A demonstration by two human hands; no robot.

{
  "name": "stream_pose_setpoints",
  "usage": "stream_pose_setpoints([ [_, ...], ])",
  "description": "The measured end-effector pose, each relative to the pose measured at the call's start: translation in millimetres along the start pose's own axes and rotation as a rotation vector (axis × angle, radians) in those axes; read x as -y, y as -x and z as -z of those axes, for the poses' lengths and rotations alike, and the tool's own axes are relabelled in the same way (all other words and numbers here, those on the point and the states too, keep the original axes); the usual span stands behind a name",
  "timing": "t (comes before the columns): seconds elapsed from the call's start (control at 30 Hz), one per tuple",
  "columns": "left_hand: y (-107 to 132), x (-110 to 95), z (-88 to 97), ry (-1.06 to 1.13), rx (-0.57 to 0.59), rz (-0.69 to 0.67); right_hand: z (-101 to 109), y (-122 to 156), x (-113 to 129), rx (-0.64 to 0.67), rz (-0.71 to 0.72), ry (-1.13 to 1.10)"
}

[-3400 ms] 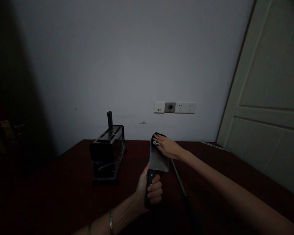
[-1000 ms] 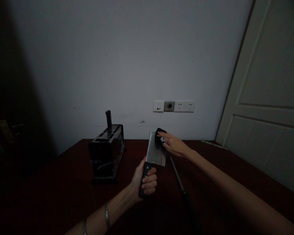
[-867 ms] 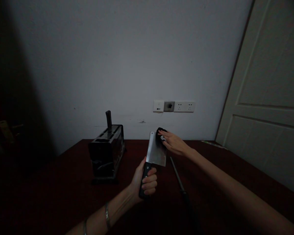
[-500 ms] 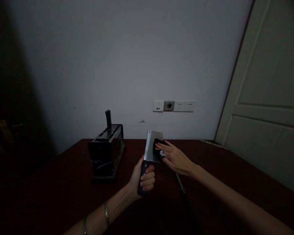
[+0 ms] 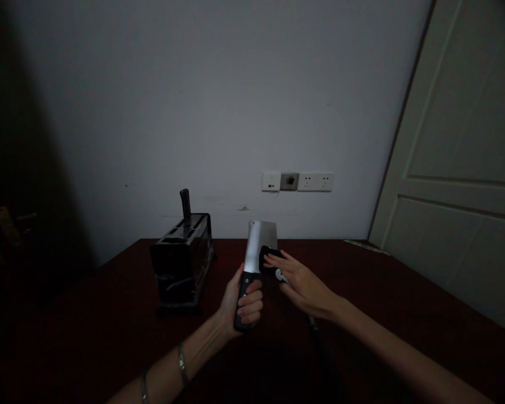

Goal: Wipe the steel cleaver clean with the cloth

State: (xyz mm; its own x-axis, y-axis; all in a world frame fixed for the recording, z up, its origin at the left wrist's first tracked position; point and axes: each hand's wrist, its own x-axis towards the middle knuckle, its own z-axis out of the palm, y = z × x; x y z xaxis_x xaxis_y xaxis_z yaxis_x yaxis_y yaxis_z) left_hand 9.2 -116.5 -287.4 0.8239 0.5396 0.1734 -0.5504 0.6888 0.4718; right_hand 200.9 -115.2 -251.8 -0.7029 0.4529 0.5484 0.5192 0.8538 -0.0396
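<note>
My left hand (image 5: 242, 300) is closed round the black handle of a cleaver (image 5: 258, 241), whose broad steel blade stands upright over the dark red table (image 5: 109, 314). My right hand (image 5: 305, 286) presses a small black cloth (image 5: 268, 259) against the lower part of the blade's right face, fingers stretched flat over the cloth. A bracelet shows on my left wrist.
A black knife block (image 5: 183, 264) with one knife handle (image 5: 186, 203) sticking up stands left of the cleaver. A honing steel (image 5: 320, 342) lies on the table under my right forearm. Wall sockets (image 5: 298, 181) sit behind, and a pale door (image 5: 458, 168) stands at right.
My right hand and the cloth have slid down the blade from its top end to near the handle. The cleaver has shifted slightly left and stands more upright.
</note>
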Motion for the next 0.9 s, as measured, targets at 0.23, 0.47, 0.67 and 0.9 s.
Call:
stream_pose_setpoints([
  [0.23, -1, 3, -2.3, 0.011, 0.035, 0.049, 18, -23, -43, -0.006, -0.112, 0.099],
  [0.47, -1, 7, -5.1, 0.013, 0.011, 0.053, 17, -27, -72, -0.017, -0.179, 0.173],
  [0.67, -1, 5, -1.1, -0.002, 0.001, 0.06, 13, -14, -46, -0.023, -0.138, 0.133],
  [0.9, -2, 2, 4.2, -0.04, 0.019, 0.056, 2, 3, 1, 0.042, -0.031, 0.042],
])
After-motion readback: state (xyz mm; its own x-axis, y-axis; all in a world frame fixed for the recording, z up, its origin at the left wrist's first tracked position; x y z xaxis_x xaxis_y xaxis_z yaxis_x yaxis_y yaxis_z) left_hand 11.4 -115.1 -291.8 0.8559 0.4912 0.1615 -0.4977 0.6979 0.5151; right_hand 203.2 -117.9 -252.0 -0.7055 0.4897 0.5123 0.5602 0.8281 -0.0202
